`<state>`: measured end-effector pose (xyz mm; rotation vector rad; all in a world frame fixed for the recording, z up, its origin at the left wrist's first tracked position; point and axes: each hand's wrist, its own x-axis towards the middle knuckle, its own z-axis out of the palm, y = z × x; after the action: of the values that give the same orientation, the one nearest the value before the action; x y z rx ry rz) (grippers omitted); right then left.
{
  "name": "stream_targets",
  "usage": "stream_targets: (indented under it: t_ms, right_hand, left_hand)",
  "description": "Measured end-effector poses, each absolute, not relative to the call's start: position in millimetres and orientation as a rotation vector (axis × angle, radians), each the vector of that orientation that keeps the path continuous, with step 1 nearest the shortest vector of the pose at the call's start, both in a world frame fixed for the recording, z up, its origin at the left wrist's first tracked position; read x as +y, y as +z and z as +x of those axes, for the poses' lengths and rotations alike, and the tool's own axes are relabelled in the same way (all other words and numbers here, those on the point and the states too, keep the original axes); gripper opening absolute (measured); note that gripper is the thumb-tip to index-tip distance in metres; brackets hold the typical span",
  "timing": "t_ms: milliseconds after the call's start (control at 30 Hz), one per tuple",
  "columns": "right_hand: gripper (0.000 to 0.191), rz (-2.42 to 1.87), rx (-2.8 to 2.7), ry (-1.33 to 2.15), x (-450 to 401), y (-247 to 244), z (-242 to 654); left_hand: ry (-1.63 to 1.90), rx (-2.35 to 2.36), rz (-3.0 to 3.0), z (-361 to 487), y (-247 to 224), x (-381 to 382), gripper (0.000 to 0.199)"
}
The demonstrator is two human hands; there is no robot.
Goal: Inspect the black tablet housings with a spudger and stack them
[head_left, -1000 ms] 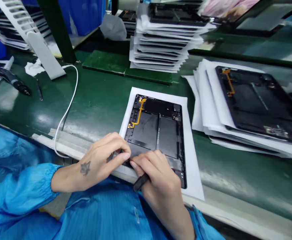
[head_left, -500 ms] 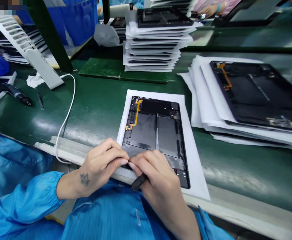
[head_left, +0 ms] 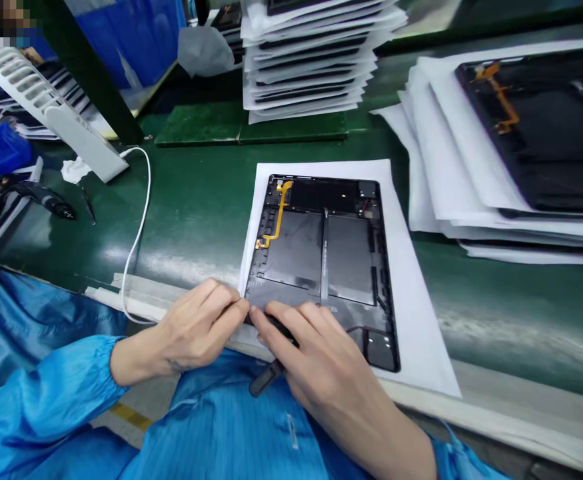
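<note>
A black tablet housing (head_left: pixel 296 250) with a yellow flex cable (head_left: pixel 280 213) lies on a white sheet (head_left: pixel 421 320) near the bench's front edge. At its lower left corner my left hand (head_left: pixel 201 327) pinches with thumb and forefinger; whatever is between them is too small to make out. My right hand (head_left: pixel 316 353) rests over the housing's lower edge, its fingers wrapped round a black-handled tool (head_left: pixel 267 378) that sticks out below the palm. Its index fingertip almost meets the left fingertips.
Sheet-wrapped housings are stacked at the back (head_left: pixel 306 73) and at the right (head_left: pixel 451 160). A white slatted device (head_left: pixel 56 117) with a white cable (head_left: pixel 144 213) stands at the left, near a black screwdriver (head_left: pixel 46 199). A blue bin (head_left: pixel 126 40) is behind.
The view has shifted, with the stacks higher in the picture. My right hand has turned flatter over the housing, and more of the black tool shows. My left hand stays at the corner.
</note>
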<state>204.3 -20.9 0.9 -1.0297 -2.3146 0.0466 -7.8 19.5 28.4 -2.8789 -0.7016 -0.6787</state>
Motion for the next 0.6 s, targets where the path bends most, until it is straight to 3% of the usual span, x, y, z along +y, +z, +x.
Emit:
stream_targets:
  t_ms: [333, 600]
  right_hand:
    - [0.031, -1.018, -2.377, -0.051, -22, -6, 203]
    - [0.04, -1.045, -2.372, 0.019, -23, 3, 203]
  left_hand:
    - [-0.791, -0.785, -2.863, -22, 20, 13, 0.031]
    - [-0.451, -0.601, -2.719, -18, 26, 1, 0.03]
